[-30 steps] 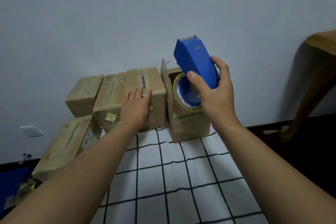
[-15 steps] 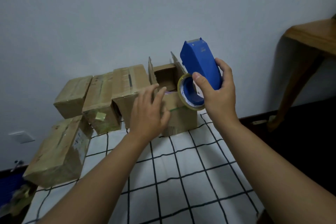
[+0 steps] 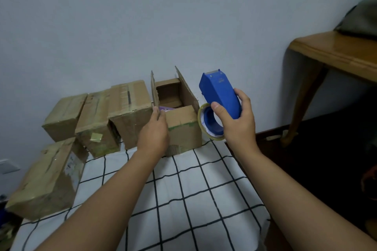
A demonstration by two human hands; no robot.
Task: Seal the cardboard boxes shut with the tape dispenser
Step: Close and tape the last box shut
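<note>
The right hand (image 3: pixel 237 120) is wrapped around the blue tape dispenser (image 3: pixel 219 93), held upright in the air just right of the open box (image 3: pixel 179 122). A roll of tape (image 3: pixel 210 121) sits at the dispenser's lower end. A small raised mark shows on the blue casing, too small to read. The left hand (image 3: pixel 154 133) lies against the open box's front left corner, fingers closed on the edge of its left flap. Both side flaps stand up, and something purple (image 3: pixel 165 108) shows inside.

Left of the open box, three taped boxes (image 3: pixel 93 116) stand in a row against the wall (image 3: pixel 142 16), touching one another. A fourth taped box (image 3: pixel 47 177) lies nearer, at the left edge, with a white label (image 3: pixel 70 167) on its end whose print is too blurred to read. All rest on a white cloth with a black grid (image 3: pixel 173 199). A wooden table (image 3: pixel 334 51) stands at the right, well apart from the boxes, with a grey-green cloth thing (image 3: pixel 363 18) on it.
</note>
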